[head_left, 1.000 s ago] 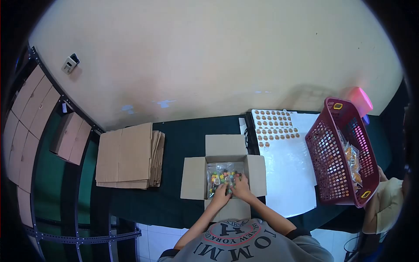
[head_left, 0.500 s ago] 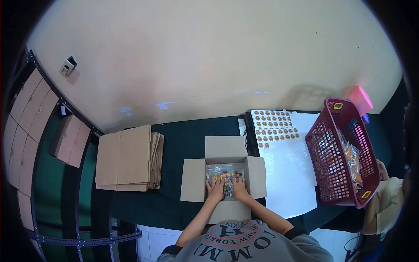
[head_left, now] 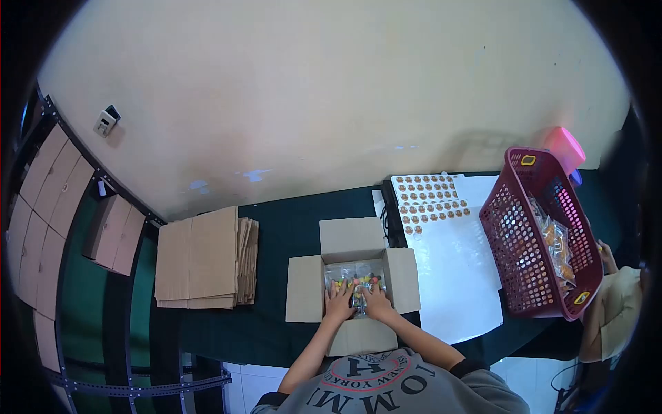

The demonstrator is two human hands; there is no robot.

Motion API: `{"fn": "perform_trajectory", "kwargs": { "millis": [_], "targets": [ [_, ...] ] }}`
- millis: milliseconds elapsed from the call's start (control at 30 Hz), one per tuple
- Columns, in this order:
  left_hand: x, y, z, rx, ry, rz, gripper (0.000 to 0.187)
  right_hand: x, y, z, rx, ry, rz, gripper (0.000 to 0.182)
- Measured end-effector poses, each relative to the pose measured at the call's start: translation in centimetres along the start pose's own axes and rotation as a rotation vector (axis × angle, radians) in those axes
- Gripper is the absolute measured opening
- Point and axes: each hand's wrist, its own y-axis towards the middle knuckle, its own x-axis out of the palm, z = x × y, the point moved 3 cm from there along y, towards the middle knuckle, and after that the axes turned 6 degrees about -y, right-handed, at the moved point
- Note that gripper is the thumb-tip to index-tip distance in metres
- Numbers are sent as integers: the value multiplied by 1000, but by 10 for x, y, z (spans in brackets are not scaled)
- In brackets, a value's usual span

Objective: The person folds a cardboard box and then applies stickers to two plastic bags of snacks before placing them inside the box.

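Observation:
An open cardboard box [head_left: 303, 290] stands on the dark cloth of the table, its flaps folded outward. Inside it lie clear plastic bags [head_left: 355, 270] with small colourful pieces. My left hand [head_left: 338, 301] rests on the bags at the left side of the box, fingers spread. On the right side my right hand [head_left: 376, 303] lies on the same bags, its fingers also apart. Both palms face down, and the parts of the bags under them are hidden.
Flattened cardboard [head_left: 196, 259] is stacked at the left. On the right are a white sheet [head_left: 455, 276] with round stickers [head_left: 431, 196] and a maroon basket [head_left: 514, 241] holding packets [head_left: 557, 248]. Another person's arm [head_left: 610, 310] is beyond it. Shelves with boxes [head_left: 48, 207] stand far left.
The view has shifted slightly. My hands remain on the bags, with my right hand's fingers a little further left. The other person's hand has risen beside the basket.

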Motion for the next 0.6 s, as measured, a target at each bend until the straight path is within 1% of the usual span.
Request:
{"fn": "perform_trajectory", "kwargs": {
  "millis": [133,200,233,300,333,400,433,467,500,533,567,600],
  "targets": [
    [1,1,-2,2,19,7,90,-11,-8,-3,-17,-19,-3,63],
    [0,1,-3,18,-17,8,85,-18,-9,-2,-20,83,-78,72],
    [0,0,-2,25,-7,7,85,-19,-15,-3,-17,90,-69,72],
    [-4,0,-1,21,-58,38,75,-30,-32,-5,-28,302,179,72],
    [-6,-2,2,31,-49,35,75,-39,-39,-5,-22,308,189,72],
    [-10,-11,9,55,-68,95,65,-68,-63,-4,-224,408,522,60],
    [-12,-15,13,52,-111,99,60,-82,-75,0,-216,410,533,60],
    [-11,-15,15,66,-104,95,60,-93,-86,10,-128,635,419,47],
    [-8,-16,16,74,-118,78,56,-98,-93,24,-38,859,304,36],
    [-3,-15,16,86,-132,59,52,-95,-96,43,-26,861,325,36],
    [1,-15,16,111,-125,51,52,-85,-99,66,36,867,313,26],
    [8,-13,11,62,-115,14,47,-80,-102,82,102,874,301,21]
  ]
}}
